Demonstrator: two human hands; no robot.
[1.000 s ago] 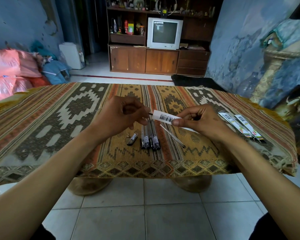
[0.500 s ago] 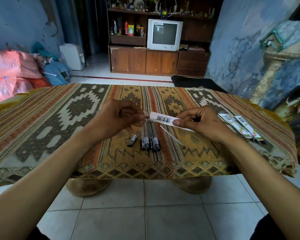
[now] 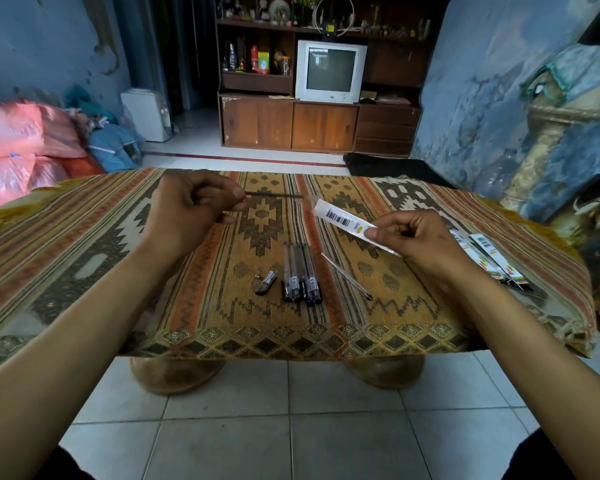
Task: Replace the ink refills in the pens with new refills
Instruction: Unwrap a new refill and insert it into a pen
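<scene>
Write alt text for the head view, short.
A person's left hand pinches a thin dark refill just clear of the white barcoded sleeve gripped by the right hand. Below, on a patterned tablecloth, lie a row of pens, a loose clear refill and more packets.

orange-and-gold geometric tablecloth (image 3: 201, 299); black pens (image 3: 300, 275); white barcoded refill packet (image 3: 343, 220).

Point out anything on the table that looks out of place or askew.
Only the loose clear refill stands out: it lies slanted beside the pens, which lie parallel. A short pen piece rests apart to their left. Nothing looks spilled or broken.
</scene>
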